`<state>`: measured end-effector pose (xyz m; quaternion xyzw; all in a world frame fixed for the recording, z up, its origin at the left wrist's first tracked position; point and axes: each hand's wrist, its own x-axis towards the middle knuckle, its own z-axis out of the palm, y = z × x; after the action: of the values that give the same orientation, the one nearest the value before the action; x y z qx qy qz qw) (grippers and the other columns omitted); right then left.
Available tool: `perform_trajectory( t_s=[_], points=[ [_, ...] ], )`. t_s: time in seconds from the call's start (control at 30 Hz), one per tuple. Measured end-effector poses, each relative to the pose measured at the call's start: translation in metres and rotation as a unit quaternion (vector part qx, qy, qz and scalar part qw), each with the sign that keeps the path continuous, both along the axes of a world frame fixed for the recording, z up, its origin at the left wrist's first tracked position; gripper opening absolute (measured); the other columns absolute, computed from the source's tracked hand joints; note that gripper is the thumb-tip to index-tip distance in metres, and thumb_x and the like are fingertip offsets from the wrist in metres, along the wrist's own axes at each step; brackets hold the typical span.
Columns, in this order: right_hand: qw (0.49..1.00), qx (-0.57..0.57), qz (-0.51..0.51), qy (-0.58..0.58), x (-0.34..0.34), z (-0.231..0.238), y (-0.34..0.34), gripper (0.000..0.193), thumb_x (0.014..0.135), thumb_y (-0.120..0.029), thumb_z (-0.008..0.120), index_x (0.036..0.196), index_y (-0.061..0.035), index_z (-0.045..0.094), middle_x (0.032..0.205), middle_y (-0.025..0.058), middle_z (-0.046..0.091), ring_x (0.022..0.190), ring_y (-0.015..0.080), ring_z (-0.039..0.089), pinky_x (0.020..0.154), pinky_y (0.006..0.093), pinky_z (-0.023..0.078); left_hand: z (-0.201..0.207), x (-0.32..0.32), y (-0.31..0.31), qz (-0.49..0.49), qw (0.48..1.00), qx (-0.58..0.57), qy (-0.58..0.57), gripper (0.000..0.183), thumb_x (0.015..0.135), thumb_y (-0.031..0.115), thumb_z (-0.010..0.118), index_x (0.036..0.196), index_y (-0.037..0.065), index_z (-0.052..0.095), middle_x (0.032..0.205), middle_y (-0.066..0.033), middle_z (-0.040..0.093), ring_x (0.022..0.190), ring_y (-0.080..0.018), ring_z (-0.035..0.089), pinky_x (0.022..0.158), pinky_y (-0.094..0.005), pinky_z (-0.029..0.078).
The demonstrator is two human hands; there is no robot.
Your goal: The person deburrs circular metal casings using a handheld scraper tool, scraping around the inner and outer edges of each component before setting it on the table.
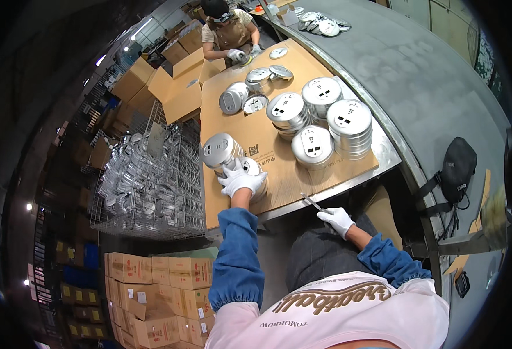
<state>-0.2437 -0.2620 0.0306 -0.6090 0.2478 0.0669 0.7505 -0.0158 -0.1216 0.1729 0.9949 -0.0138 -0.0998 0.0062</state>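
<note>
A pink shirt (331, 314) with large brown lettering is nearest. Cardboard (247, 125), printed with dark characters, covers most of the bench (391, 156). At its left, two silver disc stacks (220, 150) meet the left hand (236, 179), fingers spread, grip unclear; the right hand (336, 220) has fingers closed around a thin tool (312, 202).

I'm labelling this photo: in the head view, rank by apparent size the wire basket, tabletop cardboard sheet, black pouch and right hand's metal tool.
1. Cardboard sheet
2. Wire basket
3. Black pouch
4. Metal tool
</note>
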Motion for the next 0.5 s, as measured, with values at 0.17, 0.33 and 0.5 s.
perform_trajectory(
  t_s=[0.17, 0.33, 0.5],
  points=[
    [1.000, 0.000, 0.000, 0.015, 0.002, -0.007, -0.003, 0.027, 0.084, -0.031, 0.061, 0.073, -0.0069, 0.056, 0.054, -0.0009, 0.048, 0.039, 0.0072, 0.043, 0.037, 0.0225, 0.034, 0.002, 0.000, 0.000, 0.006, 1.000, -0.005, -0.015, 0.106, 0.058, 0.068, 0.066, 0.144, 0.028, 0.017, 0.148, -0.0138, 0.014, 0.131, -0.0417, 0.023, 0.100, -0.0572, 0.028],
    [1.000, 0.007, -0.008, 0.019, 0.002, -0.007, -0.004, 0.028, 0.084, -0.031, 0.061, 0.073, -0.0066, 0.055, 0.054, -0.0008, 0.048, 0.039, 0.0073, 0.043, 0.037, 0.0222, 0.035, 0.001, 0.004, 0.019, 0.006, 0.997, -0.061, -0.040, 0.103, 0.060, 0.063, 0.067, 0.143, 0.030, 0.016, 0.148, -0.0126, 0.014, 0.130, -0.0416, 0.023, 0.100, -0.0557, 0.028],
    [1.000, 0.009, -0.015, 0.020, 0.003, -0.008, -0.005, 0.026, 0.085, -0.030, 0.061, 0.073, -0.0066, 0.055, 0.053, -0.0004, 0.049, 0.039, 0.0073, 0.044, 0.037, 0.0220, 0.035, -0.029, 0.019, 0.054, -0.040, 0.976, -0.197, -0.088, 0.094, 0.067, 0.054, 0.067, 0.142, 0.021, 0.022, 0.145, -0.0136, 0.023, 0.126, -0.0391, 0.032, 0.101, -0.0489, 0.032]
  ],
)
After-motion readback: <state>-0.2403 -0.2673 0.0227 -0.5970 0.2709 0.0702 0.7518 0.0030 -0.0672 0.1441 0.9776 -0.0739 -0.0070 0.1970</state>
